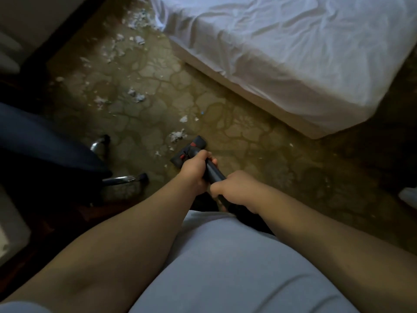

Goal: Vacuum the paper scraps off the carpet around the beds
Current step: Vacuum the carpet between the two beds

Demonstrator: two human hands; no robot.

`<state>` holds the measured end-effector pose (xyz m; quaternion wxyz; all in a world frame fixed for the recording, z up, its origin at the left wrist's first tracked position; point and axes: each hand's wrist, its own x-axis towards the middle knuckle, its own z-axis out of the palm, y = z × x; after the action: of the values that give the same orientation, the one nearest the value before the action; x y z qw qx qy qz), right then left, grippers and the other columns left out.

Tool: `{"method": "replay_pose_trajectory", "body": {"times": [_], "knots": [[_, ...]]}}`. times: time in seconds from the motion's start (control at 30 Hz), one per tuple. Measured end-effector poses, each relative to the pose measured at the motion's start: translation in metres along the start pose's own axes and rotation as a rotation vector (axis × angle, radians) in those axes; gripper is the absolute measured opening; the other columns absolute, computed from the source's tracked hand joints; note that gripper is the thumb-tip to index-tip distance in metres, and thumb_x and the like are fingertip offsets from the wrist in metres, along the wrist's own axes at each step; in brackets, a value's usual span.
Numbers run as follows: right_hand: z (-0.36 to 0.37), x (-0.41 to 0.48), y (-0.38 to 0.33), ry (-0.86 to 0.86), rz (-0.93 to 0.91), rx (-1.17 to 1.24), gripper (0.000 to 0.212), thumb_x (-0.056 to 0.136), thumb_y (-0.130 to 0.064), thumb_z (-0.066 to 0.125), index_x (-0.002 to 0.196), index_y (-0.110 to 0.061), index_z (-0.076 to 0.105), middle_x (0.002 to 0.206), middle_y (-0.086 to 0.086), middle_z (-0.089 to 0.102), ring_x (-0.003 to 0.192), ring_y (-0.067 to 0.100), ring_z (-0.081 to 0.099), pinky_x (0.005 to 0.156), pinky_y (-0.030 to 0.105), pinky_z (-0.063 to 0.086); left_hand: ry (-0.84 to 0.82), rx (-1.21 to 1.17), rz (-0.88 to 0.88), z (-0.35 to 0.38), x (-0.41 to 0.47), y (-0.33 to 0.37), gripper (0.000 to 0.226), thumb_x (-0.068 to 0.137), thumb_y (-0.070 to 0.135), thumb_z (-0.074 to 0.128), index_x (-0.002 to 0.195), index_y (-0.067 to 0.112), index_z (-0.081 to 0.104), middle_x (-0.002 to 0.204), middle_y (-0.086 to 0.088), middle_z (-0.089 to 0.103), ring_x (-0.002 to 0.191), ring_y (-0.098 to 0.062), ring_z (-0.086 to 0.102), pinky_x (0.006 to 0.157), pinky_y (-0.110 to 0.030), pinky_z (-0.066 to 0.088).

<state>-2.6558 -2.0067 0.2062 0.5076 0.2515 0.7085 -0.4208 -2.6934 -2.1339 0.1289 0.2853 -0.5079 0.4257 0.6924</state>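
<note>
Vacuum wand [214, 172] gripped by left hand [193, 171] and right hand [237, 192], floor nozzle [187, 151] beside paper scraps [177, 135] on carpet [248, 143], centre frame

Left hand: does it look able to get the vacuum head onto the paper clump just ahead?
Probably yes. The left hand grips the wand right behind the vacuum head, the paper clump lies just beyond the head, and the chair leg stands well off to the left.

I see white paper scraps [177, 136] on olive petal-patterned carpet [158, 86], a white-sheeted bed [293, 53], and a black, red-accented vacuum head [188, 151].
</note>
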Motion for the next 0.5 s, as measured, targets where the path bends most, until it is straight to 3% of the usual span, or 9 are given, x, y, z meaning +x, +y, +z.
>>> {"method": "replay_pose_trajectory", "body": {"times": [0.13, 0.27, 0.37, 0.5], "knots": [[0.048, 0.033, -0.071, -0.038, -0.022, 0.001, 0.034, 0.074, -0.023, 0.076, 0.102, -0.007, 0.069, 0.08, 0.012, 0.078, 0.062, 0.025, 0.075, 0.059, 0.035, 0.059, 0.08, 0.021, 0.037, -0.053, 0.009, 0.075, 0.008, 0.095, 0.017, 0.061, 0.096, 0.01, 0.059, 0.073, -0.002, 0.06, 0.056, -0.014, 0.056, 0.048, -0.025, 0.05], [0.075, 0.052, -0.111, -0.066, -0.049, -0.033, 0.041, 0.068, -0.026, 0.076, 0.105, -0.007, 0.068, 0.088, 0.016, 0.078, 0.074, 0.031, 0.079, 0.075, 0.05, 0.065, 0.095, 0.014, 0.082, -0.082, 0.013, 0.117, 0.011, 0.093, 0.013, 0.062, 0.102, 0.009, 0.058, 0.073, -0.004, 0.061, 0.06, -0.016, 0.059, 0.059, -0.031, 0.051], [0.084, 0.059, -0.134, -0.089, -0.067, -0.024, 0.044, 0.07, -0.027, 0.075, 0.109, -0.01, 0.066, 0.097, 0.018, 0.076, 0.078, 0.032, 0.079, 0.077, 0.05, 0.064, 0.098, 0.006, 0.106, -0.093, 0.016, 0.143, 0.012, 0.093, 0.012, 0.062, 0.104, 0.008, 0.059, 0.076, -0.005, 0.061, 0.066, -0.016, 0.061, 0.063, -0.034, 0.053], [0.092, 0.063, -0.155, -0.079, -0.074, -0.044, 0.041, 0.072, -0.028, 0.075, 0.108, -0.012, 0.066, 0.094, 0.016, 0.077, 0.079, 0.031, 0.079, 0.076, 0.049, 0.065, 0.08, -0.039, 0.056, -0.104, 0.025, 0.159, 0.003, 0.092, 0.012, 0.063, 0.093, 0.01, 0.061, 0.073, -0.003, 0.061, 0.063, -0.014, 0.06, 0.067, -0.033, 0.054]]}}
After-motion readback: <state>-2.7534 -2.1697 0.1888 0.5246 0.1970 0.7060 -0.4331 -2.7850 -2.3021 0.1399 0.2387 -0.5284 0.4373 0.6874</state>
